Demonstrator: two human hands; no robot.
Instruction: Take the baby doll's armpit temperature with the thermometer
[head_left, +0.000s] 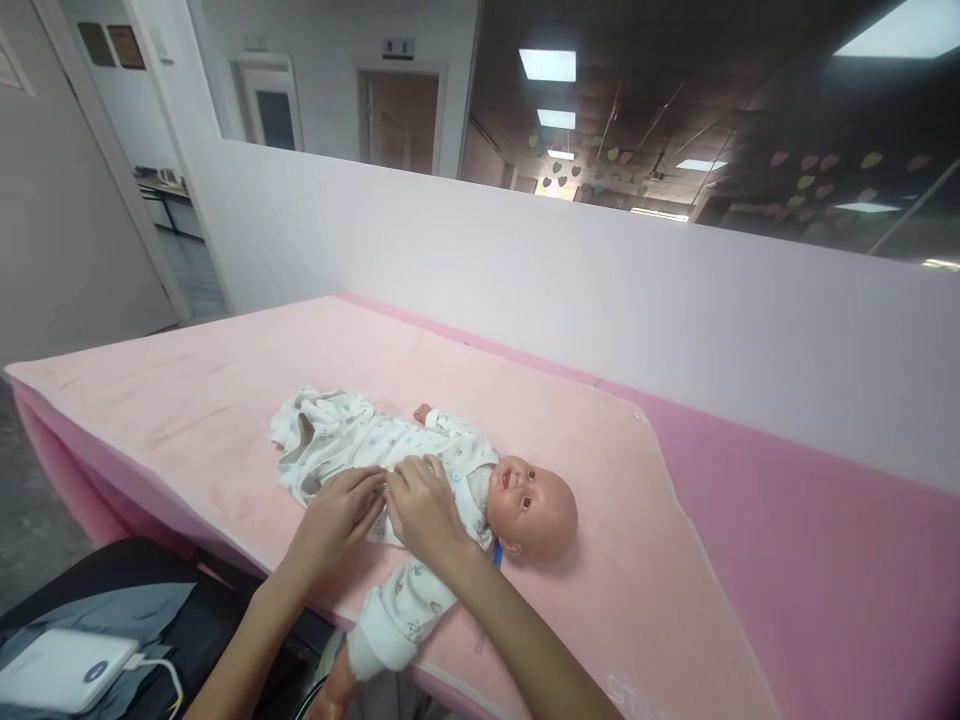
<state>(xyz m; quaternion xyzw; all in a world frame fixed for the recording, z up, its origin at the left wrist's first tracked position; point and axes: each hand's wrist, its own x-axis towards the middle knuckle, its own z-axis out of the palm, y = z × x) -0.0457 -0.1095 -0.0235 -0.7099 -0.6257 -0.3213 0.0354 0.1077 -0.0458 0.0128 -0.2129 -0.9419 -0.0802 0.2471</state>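
A baby doll (536,512) lies on its back with its head to the right. It is dressed in a white patterned baby romper (330,430), whose lower part lies loose and crumpled at the left. My left hand (349,505) and my right hand (424,505) meet over the front of the romper, fingertips pinched on its fabric at the doll's middle. The exact spot between the fingers is hidden. One sleeve (409,610) stretches toward me past the table edge, beneath my right forearm, with a doll hand at its end. The other doll hand (422,413) shows at the far side.
A pink padded mat (225,370) covers the table, against a low white wall (525,250) with glass above it. At lower left a white power bank (67,668) with a cable rests on grey cloth over a black seat. A bit of blue (498,555) shows beside the doll's neck.
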